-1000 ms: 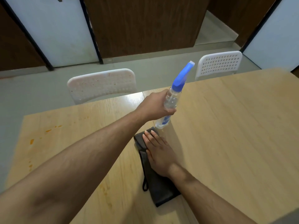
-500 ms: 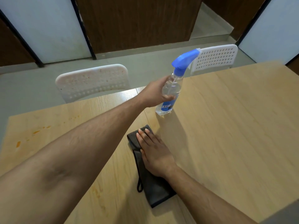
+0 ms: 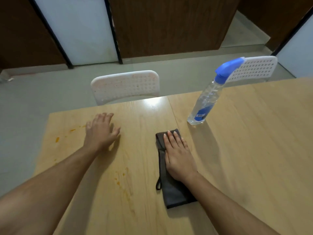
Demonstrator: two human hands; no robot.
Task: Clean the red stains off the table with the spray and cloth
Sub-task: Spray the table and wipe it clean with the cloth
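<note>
A clear spray bottle (image 3: pixel 205 100) with a blue trigger head stands by itself on the light wooden table (image 3: pixel 254 150), beyond and to the right of the cloth. The folded dark grey cloth (image 3: pixel 172 192) lies flat near the middle of the table, and my right hand (image 3: pixel 178 155) rests palm-down on its far half. My left hand (image 3: pixel 100 131) hovers open over the table, fingers spread, holding nothing. Orange-red stains (image 3: pixel 57 139) speckle the table's left part, with more stains (image 3: pixel 122 178) between my two forearms.
Two white perforated chairs stand at the table's far edge, one (image 3: pixel 125 87) behind my left hand, the other (image 3: pixel 254 68) behind the bottle. The table's left edge (image 3: pixel 42 145) drops to a grey floor. Brown panels and white doors form the back wall.
My left hand set the spray bottle down upright, let go, and swung left to hover over the table near the stains. My right hand stayed on the cloth.
</note>
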